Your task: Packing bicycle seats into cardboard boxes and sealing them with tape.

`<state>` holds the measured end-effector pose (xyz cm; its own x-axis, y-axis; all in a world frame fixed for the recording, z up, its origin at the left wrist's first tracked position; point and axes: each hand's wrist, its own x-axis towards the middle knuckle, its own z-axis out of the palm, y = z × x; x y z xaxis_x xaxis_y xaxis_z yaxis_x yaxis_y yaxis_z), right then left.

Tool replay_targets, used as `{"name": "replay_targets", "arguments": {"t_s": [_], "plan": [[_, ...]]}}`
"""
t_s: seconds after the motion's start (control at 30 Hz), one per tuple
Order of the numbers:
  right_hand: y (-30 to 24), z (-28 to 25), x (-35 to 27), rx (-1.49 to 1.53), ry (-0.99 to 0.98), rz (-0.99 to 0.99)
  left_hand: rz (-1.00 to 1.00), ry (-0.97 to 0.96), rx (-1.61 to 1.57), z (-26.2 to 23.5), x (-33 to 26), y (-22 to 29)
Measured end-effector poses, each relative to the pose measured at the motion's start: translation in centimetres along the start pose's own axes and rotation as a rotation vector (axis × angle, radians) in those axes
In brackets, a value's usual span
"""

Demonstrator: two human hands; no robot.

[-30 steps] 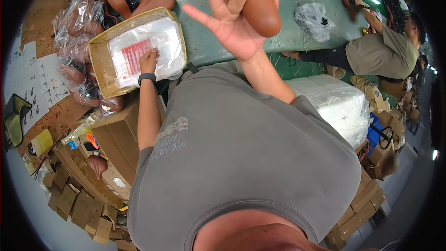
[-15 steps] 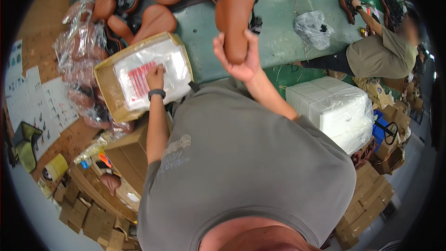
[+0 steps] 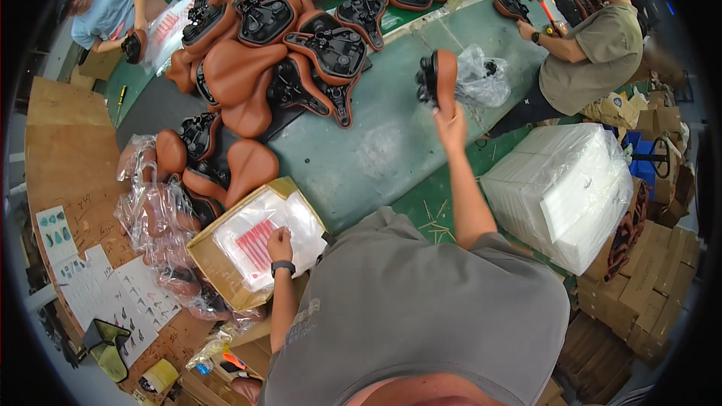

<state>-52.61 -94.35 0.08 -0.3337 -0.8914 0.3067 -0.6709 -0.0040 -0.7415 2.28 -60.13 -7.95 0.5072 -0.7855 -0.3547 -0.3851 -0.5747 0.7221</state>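
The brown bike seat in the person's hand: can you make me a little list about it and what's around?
right hand: holds a brown bike seat up over the green table
left hand: rests on clear plastic bags in an open cardboard box
seat pile: many brown seats, some showing black undersides
nearby: bagged seats, white wrapped stack, two other people working

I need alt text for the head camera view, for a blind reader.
A person's right hand holds up a brown bicycle saddle over a green table, while the left hand rests on clear bags in a cardboard box. More saddles are piled beyond.
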Motion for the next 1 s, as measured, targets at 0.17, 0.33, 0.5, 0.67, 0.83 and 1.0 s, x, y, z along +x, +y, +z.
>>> {"name": "replay_targets", "arguments": {"t_s": [0.17,0.33,0.5,0.67,0.83,1.0], "plan": [[3.6,-0.8,19.3,-0.479,-0.021,-0.089,-0.053,-0.028,0.056,-0.7,-0.2,0.9],[11.4,-1.0,31.8,-0.907,-0.11,-0.105,-0.104,-0.057,0.075,0.1,-0.2,0.1],[12.3,6.9,30.0,-0.501,-0.22,0.064,-0.101,0.004,0.116,2.6,-0.1,-0.2],[-2.0,18.6,10.6,0.317,-0.369,0.131,-0.064,0.169,0.299,3.8,0.0,3.3],[-19.5,22.8,9.3,0.162,-0.348,-0.285,-0.139,0.141,0.114,4.0,0.3,2.6],[-21.6,29.6,12.9,-0.251,-0.546,-0.055,-0.082,0.119,-0.214,3.7,0.6,2.0]]}}
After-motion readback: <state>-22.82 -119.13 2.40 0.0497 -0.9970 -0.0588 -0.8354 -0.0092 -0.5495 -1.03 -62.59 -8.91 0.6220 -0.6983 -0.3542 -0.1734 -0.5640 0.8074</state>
